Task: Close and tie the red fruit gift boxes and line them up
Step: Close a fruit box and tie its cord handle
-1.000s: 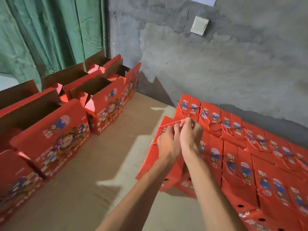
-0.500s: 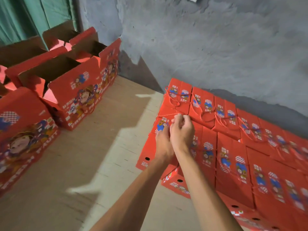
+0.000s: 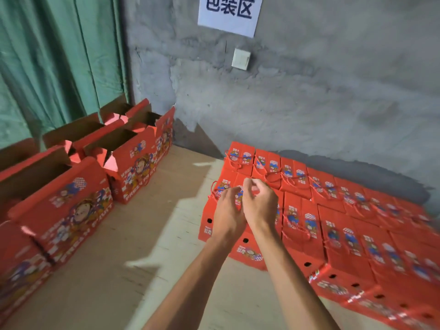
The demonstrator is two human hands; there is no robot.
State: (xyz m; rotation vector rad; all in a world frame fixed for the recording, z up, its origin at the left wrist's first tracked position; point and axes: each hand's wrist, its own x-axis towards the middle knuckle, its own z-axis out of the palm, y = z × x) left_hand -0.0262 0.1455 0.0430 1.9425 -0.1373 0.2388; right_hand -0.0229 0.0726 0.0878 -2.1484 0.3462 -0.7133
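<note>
Closed red fruit gift boxes (image 3: 345, 236) lie in two rows along the grey wall at the right, red cords across their tops. My left hand (image 3: 228, 210) and my right hand (image 3: 260, 203) hover side by side over the leftmost box of the near row (image 3: 209, 225). Their fingers are loosely curled and apart, and I see nothing held between them. A red cord (image 3: 212, 195) loops over that box's left edge. Open red boxes (image 3: 133, 163) with raised flaps stand in a line at the left.
A larger open box (image 3: 66, 206) stands nearest at the left. Brown cardboard flooring (image 3: 154, 234) runs between the two groups. A green curtain (image 3: 59, 67) hangs at the back left. The wall bears a paper sign (image 3: 229, 13) and a switch (image 3: 241, 58).
Both hands were pinched together on the cord atop the leftmost box; now their fingers have come apart and the cord lies loose. My view has tilted up.
</note>
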